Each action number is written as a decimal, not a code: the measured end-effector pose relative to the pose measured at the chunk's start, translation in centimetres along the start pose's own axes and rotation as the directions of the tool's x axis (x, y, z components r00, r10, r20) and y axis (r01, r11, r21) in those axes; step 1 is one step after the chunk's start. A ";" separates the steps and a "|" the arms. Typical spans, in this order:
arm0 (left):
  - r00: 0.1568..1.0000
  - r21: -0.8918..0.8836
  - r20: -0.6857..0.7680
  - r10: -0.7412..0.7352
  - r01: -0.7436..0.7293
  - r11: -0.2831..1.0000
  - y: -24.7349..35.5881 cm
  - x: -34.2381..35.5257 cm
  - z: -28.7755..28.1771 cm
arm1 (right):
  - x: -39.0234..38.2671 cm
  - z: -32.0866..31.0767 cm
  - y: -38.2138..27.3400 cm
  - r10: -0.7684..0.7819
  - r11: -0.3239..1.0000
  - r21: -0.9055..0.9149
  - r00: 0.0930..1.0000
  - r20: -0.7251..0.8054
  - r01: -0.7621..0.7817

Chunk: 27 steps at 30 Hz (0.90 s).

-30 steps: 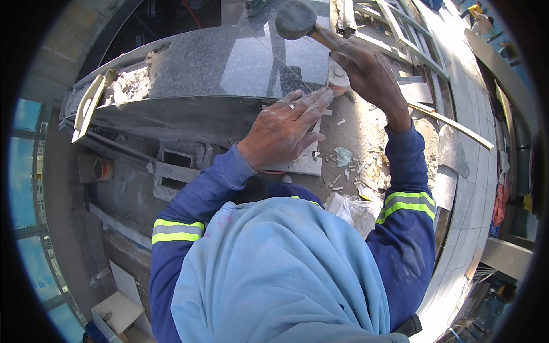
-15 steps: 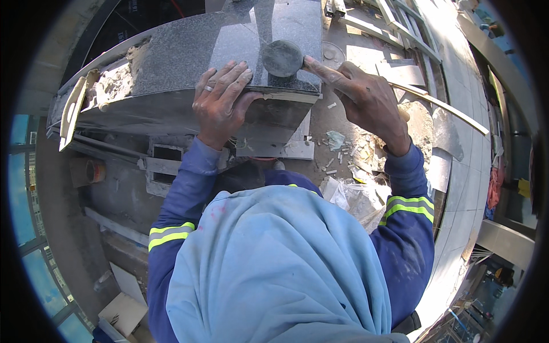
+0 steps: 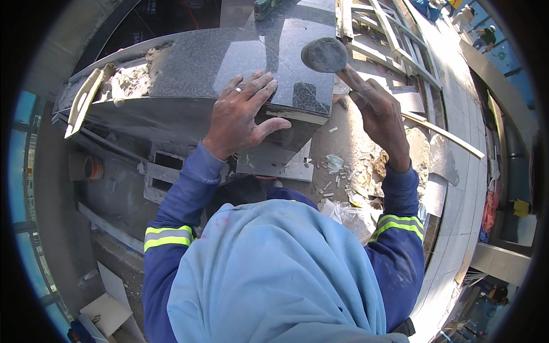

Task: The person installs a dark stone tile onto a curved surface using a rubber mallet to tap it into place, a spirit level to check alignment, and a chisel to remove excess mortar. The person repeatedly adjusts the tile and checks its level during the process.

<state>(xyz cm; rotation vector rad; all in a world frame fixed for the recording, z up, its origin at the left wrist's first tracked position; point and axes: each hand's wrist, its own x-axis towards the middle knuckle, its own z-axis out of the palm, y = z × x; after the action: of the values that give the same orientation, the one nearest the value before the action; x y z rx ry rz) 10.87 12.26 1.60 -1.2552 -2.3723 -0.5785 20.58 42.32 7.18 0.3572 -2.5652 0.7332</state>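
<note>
My left hand has its fingers stretched out on the speckled grey stone slab, near its front edge, with the thumb pointing right. My right hand grips the handle of a rubber mallet, whose round dark head is above the slab's right end. A small green tool rests at the back of the slab. Rough mortar fills part of the slab's left side, beside a pale strip leaning there.
Metal bars and a long pale strip lie at the right, near rubble and plastic sheeting. An orange-rimmed bucket sits at lower left, near cut boards. Other people are at upper right.
My left hand has shifted left along the slab from its corner. The mallet, down at the slab half a second ago, is now lifted and further right.
</note>
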 end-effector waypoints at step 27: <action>0.870 0.118 0.464 -0.165 0.124 0.985 -16.7 8.8 -0.6 | 10.8 5.3 0.7 -0.090 0.967 -0.219 0.978 0.188 0.131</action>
<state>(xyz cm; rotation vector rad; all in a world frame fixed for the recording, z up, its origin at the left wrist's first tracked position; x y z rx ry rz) -7.64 9.38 3.77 -1.3044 -2.8775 -0.2196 9.17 38.70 8.06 0.5044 -2.7337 0.3723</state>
